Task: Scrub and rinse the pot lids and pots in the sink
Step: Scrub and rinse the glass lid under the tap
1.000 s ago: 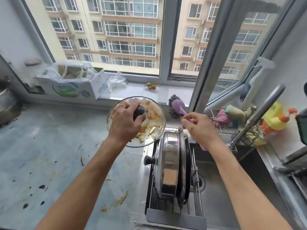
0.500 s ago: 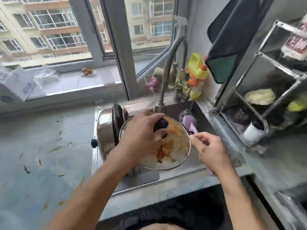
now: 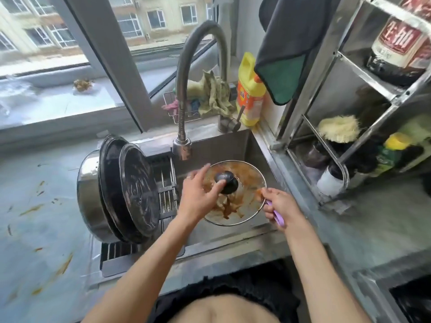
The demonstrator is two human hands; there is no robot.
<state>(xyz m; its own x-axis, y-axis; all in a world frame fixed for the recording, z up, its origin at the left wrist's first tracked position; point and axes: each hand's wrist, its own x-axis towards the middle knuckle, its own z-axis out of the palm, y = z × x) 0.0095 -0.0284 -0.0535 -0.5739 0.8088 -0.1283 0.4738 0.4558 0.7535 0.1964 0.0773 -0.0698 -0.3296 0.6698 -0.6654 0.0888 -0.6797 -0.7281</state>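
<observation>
Glass, round and metal-rimmed, the pot lid (image 3: 235, 197) sits low in the steel sink (image 3: 235, 145), smeared with orange-brown sauce, below the nozzle of the curved spring-neck faucet (image 3: 184, 94). No water is seen running. The left hand (image 3: 198, 194) reaches over it with fingers spread and mostly straight, fingertips touching the lid's black dome knob (image 3: 226, 183) rather than wrapped round it. The right hand (image 3: 281, 206) is clamped on the lilac plastic handle of a scrub brush (image 3: 277, 215) at the lid's right rim; the brush head is hidden. On the drain rack left of the basin, a steel pot and two dark pans (image 3: 130, 194) stand on edge.

Judging from this, scrubbing is about to start. To do it well, the person should take a firm hold of the knob, tilt the lid towards the faucet, wet it, then work the brush in circles from rim to centre, where the sauce looks thickest.
</observation>
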